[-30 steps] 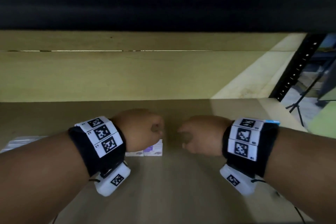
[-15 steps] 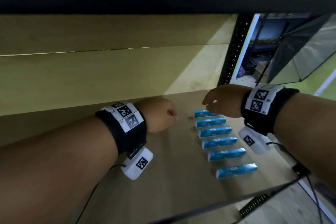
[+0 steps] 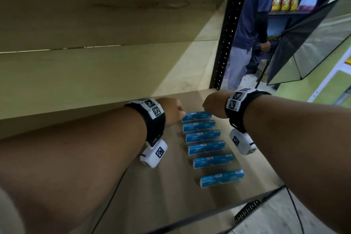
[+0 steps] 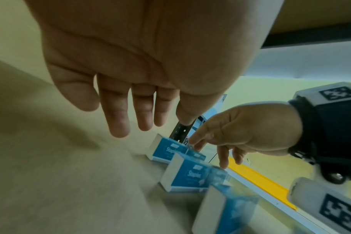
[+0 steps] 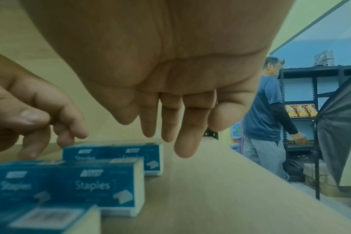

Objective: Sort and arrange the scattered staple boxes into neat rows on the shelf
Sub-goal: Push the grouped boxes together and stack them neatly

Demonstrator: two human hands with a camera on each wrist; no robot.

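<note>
Several blue staple boxes lie in pairs, forming one column on the tan shelf board, from the far pair to the near pair. My left hand hovers at the left end of the far pair. My right hand hovers at its right end. In the left wrist view the left fingers hang straight and hold nothing, above the boxes. The right wrist view shows the right fingers relaxed and empty over the boxes. Whether any fingertip touches a box I cannot tell.
A black perforated upright bounds the shelf on the right. The tan back wall stands close behind the boxes. A dark front rail edges the shelf. Beyond the shelf are a standing person and a softbox lamp.
The view has swung right, from purple and white boxes to the blue column. Both hands have travelled right and now hover over the far blue pair.
</note>
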